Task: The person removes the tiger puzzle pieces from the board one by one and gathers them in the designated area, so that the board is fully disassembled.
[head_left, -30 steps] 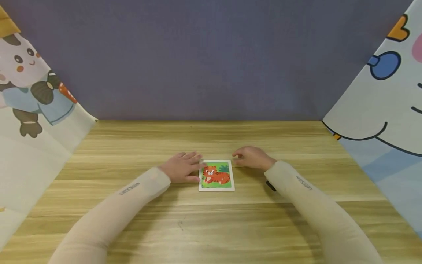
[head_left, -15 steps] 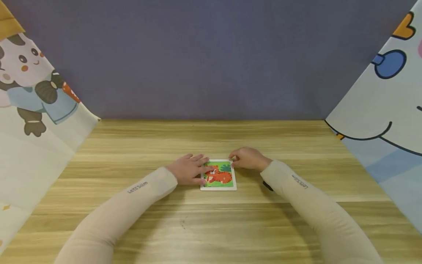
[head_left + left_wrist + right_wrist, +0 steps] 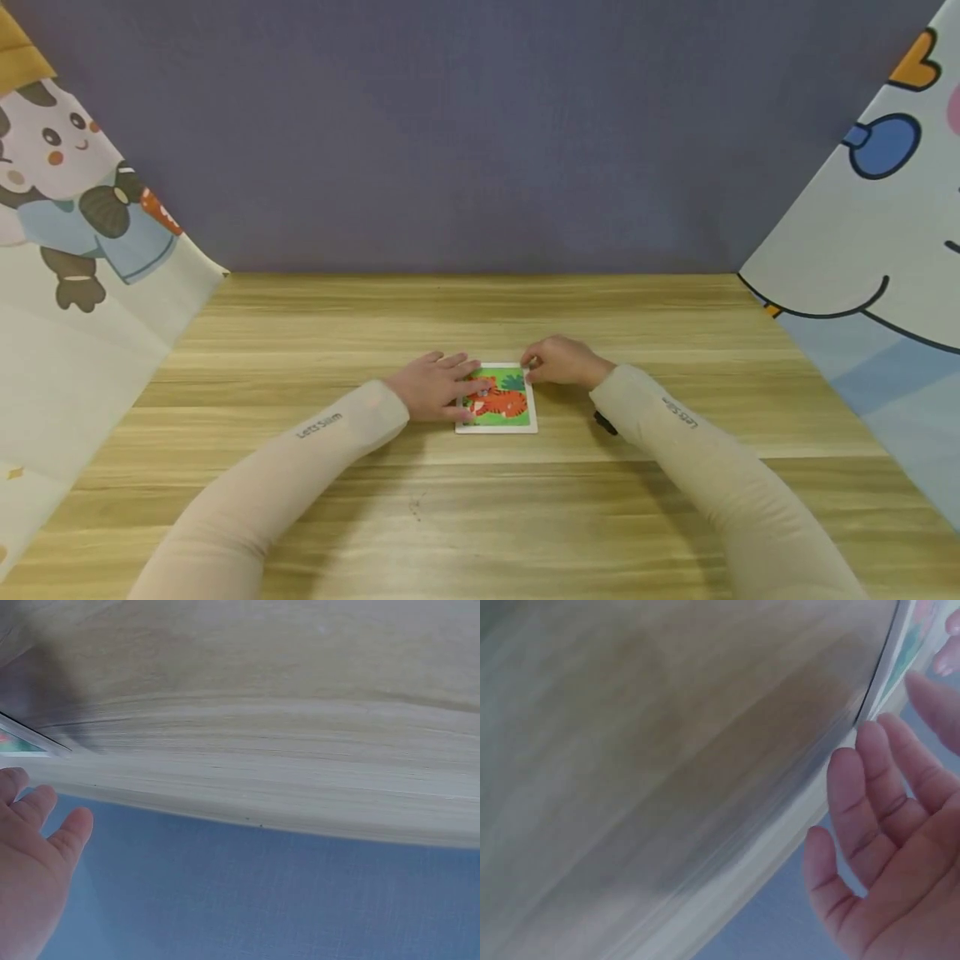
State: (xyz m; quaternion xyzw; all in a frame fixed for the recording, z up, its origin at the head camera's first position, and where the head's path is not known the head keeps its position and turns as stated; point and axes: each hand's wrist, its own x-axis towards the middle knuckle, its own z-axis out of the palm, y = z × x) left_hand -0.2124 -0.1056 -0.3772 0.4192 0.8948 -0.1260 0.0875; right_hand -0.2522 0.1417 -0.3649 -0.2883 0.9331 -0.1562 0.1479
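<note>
A square tiger picture card (image 3: 502,406) with a white border lies flat on the table in the head view. My left hand (image 3: 432,387) rests over its left side, fingers spread and straight. At the upper right corner, my right hand (image 3: 564,362) has its fingers curled and its thumb and forefinger on the card's edge. In the right wrist view, the fingers of the right hand (image 3: 900,847) bend toward the card's rim (image 3: 885,664), the thumb on the other side of it. Only a corner of the card (image 3: 26,741) shows beside the left hand (image 3: 30,859) in the left wrist view.
The wood-grain table (image 3: 480,517) reaches back to a plain blue-grey panel (image 3: 480,133). Side panels with cartoon prints stand at the left (image 3: 97,350) and right (image 3: 862,250).
My left hand has slid right, further over the tiger picture card. My right hand has moved left from beside the card to its upper right corner. Little differs over the last half second.
</note>
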